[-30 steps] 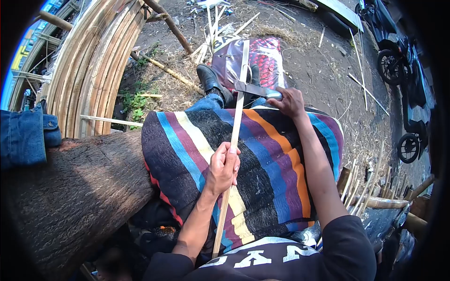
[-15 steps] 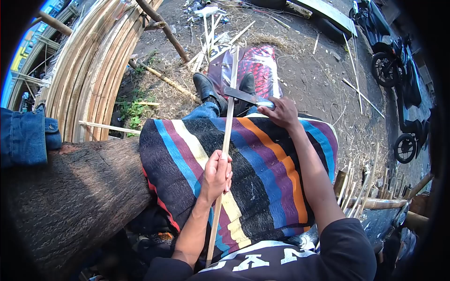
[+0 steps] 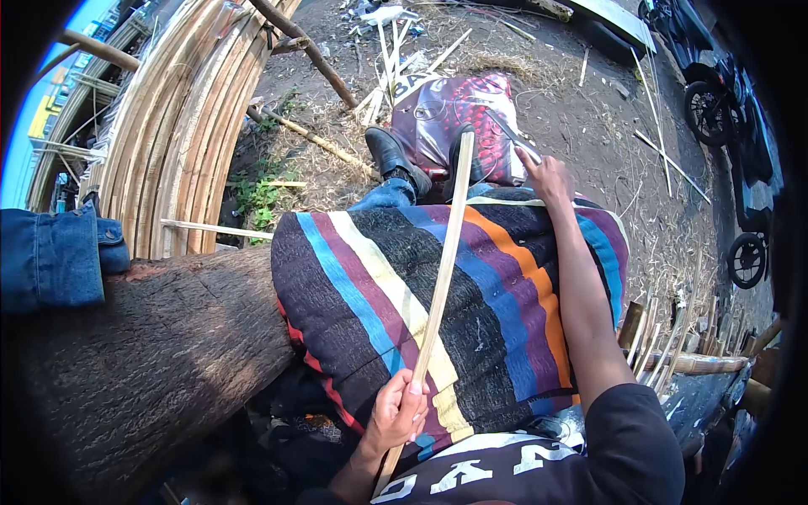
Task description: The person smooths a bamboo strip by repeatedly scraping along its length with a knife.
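A long pale wooden strip (image 3: pixel 446 269) runs upward from near my shirt, across the striped cloth (image 3: pixel 497 311) on my lap. My left hand (image 3: pixel 399 412) is wrapped round its lower part. In my right hand (image 3: pixel 549 178), above the cloth's far edge, is the handle of a knife (image 3: pixel 506 129). The blade points up and to the left, apart from the strip and to the right of its far end. Beyond my knees, a printed plastic sheet (image 3: pixel 421 122) lies on the ground by my shoes.
A thick log (image 3: pixel 185 345) lies at the left, with a blue denim garment (image 3: pixel 59 257) on it. Bent wooden slats (image 3: pixel 177 126) are stacked behind. Motorcycles (image 3: pixel 715 109) stand at the right. Cut strips (image 3: pixel 661 341) stand upright at the lower right.
My left hand has drawn the strip down toward my body, so its far end is nearer. The knife has come off the strip, moving right and turning more upward.
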`<state>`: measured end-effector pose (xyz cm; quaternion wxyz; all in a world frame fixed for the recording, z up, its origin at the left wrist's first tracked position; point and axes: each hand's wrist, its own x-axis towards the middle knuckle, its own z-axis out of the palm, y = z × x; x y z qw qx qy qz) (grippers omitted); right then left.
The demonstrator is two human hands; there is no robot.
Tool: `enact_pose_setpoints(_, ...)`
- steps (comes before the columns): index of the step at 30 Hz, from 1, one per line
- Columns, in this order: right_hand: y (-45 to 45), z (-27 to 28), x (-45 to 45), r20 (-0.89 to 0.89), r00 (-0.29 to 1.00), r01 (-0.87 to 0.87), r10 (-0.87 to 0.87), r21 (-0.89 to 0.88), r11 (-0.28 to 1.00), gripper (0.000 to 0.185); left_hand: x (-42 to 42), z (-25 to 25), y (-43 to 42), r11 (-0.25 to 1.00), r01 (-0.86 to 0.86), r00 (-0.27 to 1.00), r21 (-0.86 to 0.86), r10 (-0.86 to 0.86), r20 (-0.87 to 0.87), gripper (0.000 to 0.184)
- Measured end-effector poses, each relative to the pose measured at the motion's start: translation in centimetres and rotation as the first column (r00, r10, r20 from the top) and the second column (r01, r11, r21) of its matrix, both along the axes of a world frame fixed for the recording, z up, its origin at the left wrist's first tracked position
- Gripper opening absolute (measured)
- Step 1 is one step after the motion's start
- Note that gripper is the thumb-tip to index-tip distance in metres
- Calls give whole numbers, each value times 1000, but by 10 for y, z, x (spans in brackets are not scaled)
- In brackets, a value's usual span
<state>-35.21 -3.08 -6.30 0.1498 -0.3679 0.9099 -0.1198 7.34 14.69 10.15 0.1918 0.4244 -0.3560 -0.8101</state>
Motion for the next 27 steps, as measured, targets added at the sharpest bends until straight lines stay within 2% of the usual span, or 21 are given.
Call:
enact_pose_setpoints(1, 4, -15, -13, 51, 993, 106, -106, 18, 994, 92, 4, -1, 0, 999, -38, 999, 22, 37, 29, 23)
enact_pose_setpoints(2, 4, -16, -11, 59, 994, 96, -96, 13, 995, 92, 7, -4, -2, 996, -85, 995, 40, 83, 51, 23)
enact_pose_setpoints(4, -1, -6, -11, 149, 988, 73, -34, -265, 961, 92, 7, -18, -9, 994, -106, 990, -24, 107, 88, 23)
enact_pose_setpoints(5, -1, 11, 4, 185, 979, 135, -84, -283, 950, 88, 3, -22, -13, 992, -105, 986, -73, 113, 126, 22)
enact_pose_setpoints(6, -1, 14, 14, 171, 983, 118, -71, -282, 952, 88, -4, -22, -19, 989, -114, 984, -92, 126, 127, 22)
enact_pose_setpoints(8, 1, 18, 32, 205, 956, -97, 212, -459, 883, 82, -18, -31, -35, 969, -140, 978, -203, 167, 124, 25)
enact_pose_setpoints(10, 16, 39, 70, 231, 847, -275, 479, -580, 767, 76, -29, -32, -60, 958, -105, 975, -265, 152, 163, 25)
enact_pose_setpoints(12, 30, 36, 97, 187, 753, -448, 631, -557, 699, 71, -39, -33, -81, 944, -62, 968, -323, 135, 209, 26)
enact_pose_setpoints(14, 41, 42, 115, 73, 691, -593, 719, -511, 622, 68, -49, -36, -95, 897, -60, 941, -438, 197, 276, 27)
enact_pose_setpoints(16, 44, 55, 127, 35, 612, -660, 790, -528, 535, 68, -55, -35, -103, 889, -87, 944, -450, 218, 248, 27)
enact_pose_setpoints(18, 44, 46, 129, -23, 564, -758, 826, -413, 505, 70, -56, -35, -107, 882, -64, 942, -468, 209, 264, 31)
enact_pose_setpoints(22, 41, 36, 134, -20, 535, -779, 845, -398, 484, 71, -58, -31, -107, 887, -60, 951, -459, 191, 244, 29)
enact_pose_setpoints(24, 36, 32, 131, -149, 509, -804, 848, -433, 407, 72, -59, -34, -104, 876, -54, 949, -480, 194, 248, 28)
enact_pose_setpoints(27, 31, 26, 125, -157, 495, -800, 855, -466, 378, 71, -54, -49, -101, 871, -43, 946, -489, 193, 261, 26)
